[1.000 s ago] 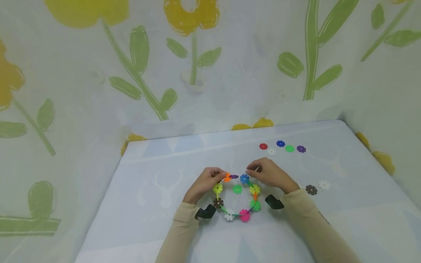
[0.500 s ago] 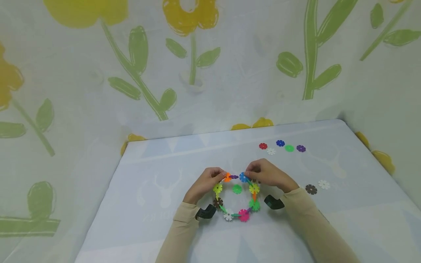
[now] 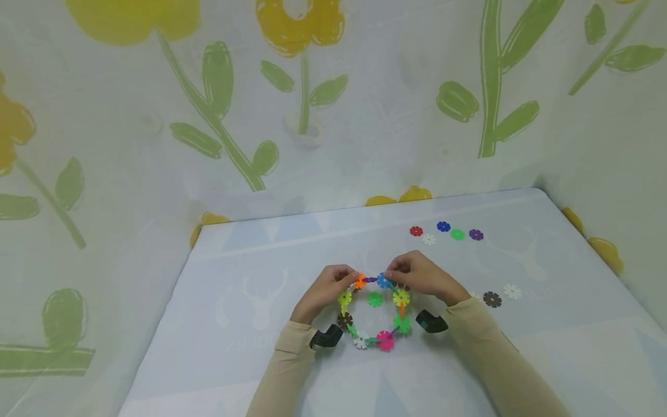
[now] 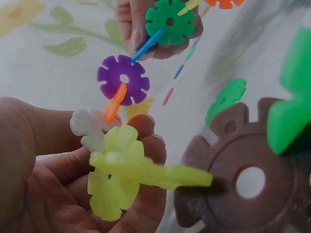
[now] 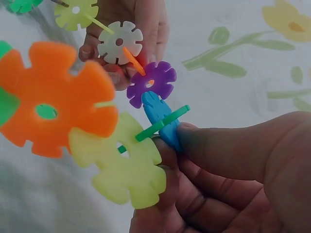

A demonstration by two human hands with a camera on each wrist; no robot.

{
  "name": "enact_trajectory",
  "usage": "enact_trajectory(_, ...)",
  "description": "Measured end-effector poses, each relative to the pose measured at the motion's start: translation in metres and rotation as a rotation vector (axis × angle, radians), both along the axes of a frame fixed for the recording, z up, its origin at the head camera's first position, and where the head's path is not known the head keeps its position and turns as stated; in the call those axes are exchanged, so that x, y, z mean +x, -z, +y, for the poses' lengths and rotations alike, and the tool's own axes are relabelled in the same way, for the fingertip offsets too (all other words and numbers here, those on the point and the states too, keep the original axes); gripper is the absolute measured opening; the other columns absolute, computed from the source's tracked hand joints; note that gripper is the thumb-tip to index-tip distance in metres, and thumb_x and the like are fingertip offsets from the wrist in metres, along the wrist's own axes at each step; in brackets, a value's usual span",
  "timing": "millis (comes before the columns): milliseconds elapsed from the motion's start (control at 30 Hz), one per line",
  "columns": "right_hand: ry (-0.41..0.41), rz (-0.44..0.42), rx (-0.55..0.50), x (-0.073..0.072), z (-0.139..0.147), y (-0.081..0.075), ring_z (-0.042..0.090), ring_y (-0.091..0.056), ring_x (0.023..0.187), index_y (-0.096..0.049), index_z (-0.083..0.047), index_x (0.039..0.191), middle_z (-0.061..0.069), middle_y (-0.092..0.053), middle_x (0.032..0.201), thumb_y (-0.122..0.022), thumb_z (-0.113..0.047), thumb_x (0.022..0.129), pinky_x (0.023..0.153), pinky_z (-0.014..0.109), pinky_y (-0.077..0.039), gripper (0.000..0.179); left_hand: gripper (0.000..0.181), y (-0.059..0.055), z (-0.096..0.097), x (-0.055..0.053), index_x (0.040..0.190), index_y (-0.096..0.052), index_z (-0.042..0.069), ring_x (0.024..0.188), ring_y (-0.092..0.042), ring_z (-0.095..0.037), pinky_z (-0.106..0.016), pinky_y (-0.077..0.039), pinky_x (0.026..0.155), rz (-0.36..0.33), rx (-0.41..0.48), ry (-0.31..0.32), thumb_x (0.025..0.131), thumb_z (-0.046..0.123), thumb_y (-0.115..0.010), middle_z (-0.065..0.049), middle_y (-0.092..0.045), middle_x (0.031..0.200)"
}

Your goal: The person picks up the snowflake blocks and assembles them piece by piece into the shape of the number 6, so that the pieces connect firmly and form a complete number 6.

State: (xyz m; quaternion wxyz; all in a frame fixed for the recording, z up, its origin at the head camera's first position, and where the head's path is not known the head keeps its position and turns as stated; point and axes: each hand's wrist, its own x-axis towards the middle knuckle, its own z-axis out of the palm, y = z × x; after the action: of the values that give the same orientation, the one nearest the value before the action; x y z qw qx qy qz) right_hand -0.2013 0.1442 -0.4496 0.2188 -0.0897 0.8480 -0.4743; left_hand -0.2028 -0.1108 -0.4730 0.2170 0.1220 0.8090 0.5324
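Note:
A ring of slotted snowflake discs in many colours, with a pink disc (image 3: 385, 341) at its near side, stands between the hands. At its far left my left hand (image 3: 325, 289) pinches the chain by the white disc (image 4: 89, 127), beside the orange disc (image 4: 114, 104). My right hand (image 3: 424, 279) pinches the blue disc (image 5: 154, 109) between thumb and fingers. That blue disc's edge meets the purple disc (image 4: 112, 80), which is attached to the orange one. Fingers partly cover the white and blue discs.
One loose green disc (image 3: 374, 299) lies inside the ring. Several discs, including a red disc (image 3: 416, 231) and a purple one, lie farther back. A brown disc (image 3: 492, 299) and a white disc (image 3: 512, 291) lie beyond the right wrist, and patterned cloth walls surround the table.
My right hand has taken hold of the blue disc and moved it left, closing the gap to the purple disc. The left hand has stayed nearly still.

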Motion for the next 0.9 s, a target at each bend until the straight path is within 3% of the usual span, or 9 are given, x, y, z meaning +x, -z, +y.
enact_trajectory(200,-0.008,0.035,-0.011,-0.001,0.000,0.001,0.017,-0.059,0.077,-0.074,-0.002,0.105,0.005,-0.071,0.087,-0.066,-0.019,0.101,0.072,0.030,-0.055,0.019,0.030,-0.003,0.001,0.001,0.108,-0.073,0.002,0.076,-0.048,-0.013,-0.025,-0.038,0.067,0.003,0.003,0.005,0.107,0.028,-0.058,-0.002,-0.068,0.091)
enact_trajectory(467,0.021,0.085,0.027,0.003,-0.006,0.000,0.017,-0.059,0.077,-0.076,-0.002,0.104,0.006,-0.072,0.089,-0.066,-0.016,0.101,0.074,0.028,-0.056,0.017,0.029,-0.001,0.004,0.002,0.108,-0.072,-0.001,0.074,-0.061,-0.010,-0.023,-0.042,0.069,-0.014,0.057,-0.018,0.107,0.025,-0.058,-0.017,-0.079,0.093)
enact_trajectory(633,0.042,0.099,0.060,0.004,-0.011,0.001,0.017,-0.059,0.077,-0.076,-0.003,0.102,0.006,-0.071,0.090,-0.067,-0.015,0.100,0.073,0.027,-0.056,0.015,0.030,0.002,0.006,0.002,0.106,-0.071,-0.003,0.074,-0.069,-0.008,-0.020,-0.050,0.070,0.000,0.081,-0.037,0.107,0.024,-0.058,-0.018,-0.080,0.091)
enact_trajectory(733,0.048,0.106,0.066,0.004,-0.012,0.002,0.017,-0.057,0.076,-0.076,-0.002,0.101,0.006,-0.070,0.087,-0.068,-0.014,0.099,0.070,0.028,-0.053,0.014,0.030,0.002,0.007,0.002,0.106,-0.072,-0.004,0.069,-0.068,-0.009,-0.020,-0.045,0.062,0.018,0.072,-0.053,0.107,0.023,-0.058,-0.019,-0.079,0.086)
enact_trajectory(900,0.063,0.113,0.079,0.006,-0.016,0.003,0.017,-0.057,0.076,-0.076,-0.002,0.099,0.006,-0.070,0.087,-0.068,-0.013,0.099,0.069,0.028,-0.051,0.014,0.029,0.001,0.009,0.003,0.106,-0.073,-0.003,0.064,-0.066,-0.007,-0.019,-0.045,0.062,0.024,0.063,-0.084,0.106,0.023,-0.059,-0.019,-0.079,0.085)
